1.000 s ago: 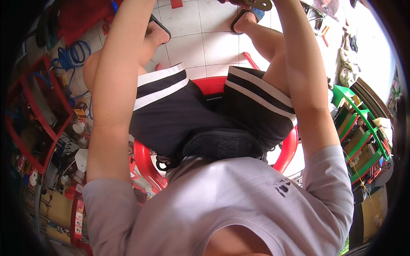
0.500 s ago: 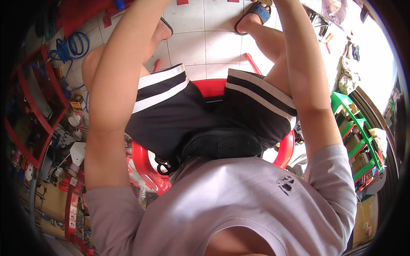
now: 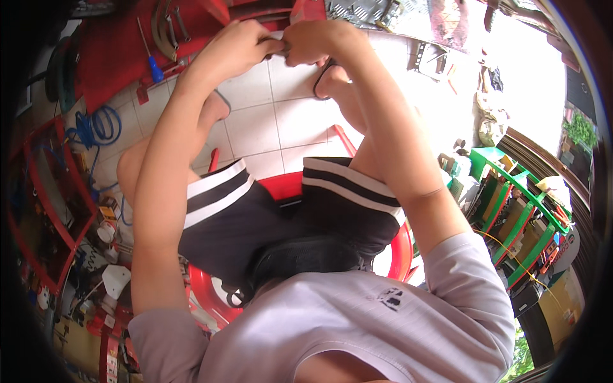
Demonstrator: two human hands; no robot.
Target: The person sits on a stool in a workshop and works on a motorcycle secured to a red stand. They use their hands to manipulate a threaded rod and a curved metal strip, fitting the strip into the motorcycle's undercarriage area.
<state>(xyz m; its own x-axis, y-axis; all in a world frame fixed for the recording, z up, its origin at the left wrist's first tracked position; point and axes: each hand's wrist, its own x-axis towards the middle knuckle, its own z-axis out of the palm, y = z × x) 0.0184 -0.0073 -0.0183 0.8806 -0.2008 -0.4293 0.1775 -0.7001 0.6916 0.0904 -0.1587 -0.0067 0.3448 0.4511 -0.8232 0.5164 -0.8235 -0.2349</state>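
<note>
Left hand: raised in front of the left shin, fingertips pinched on a small piece, thumb side turned inward.
Right hand: level with the left, back uppermost, fingers curled under; cannot tell whether gripping or merely resting against the piece.
Small piece: between both hands, mostly covered by fingers; right of the left hand, left of the right, neither clearly nearer. Long axis apparently hand to hand, though too hidden to be sure.
Blue-handled screwdriver: left of the left hand, well apart, on the red cloth; handle toward the body, shaft pointing away.
Wrench: beside the screwdriver, also nearer the left hand.
Red plastic chair: beneath the seated body.
</note>
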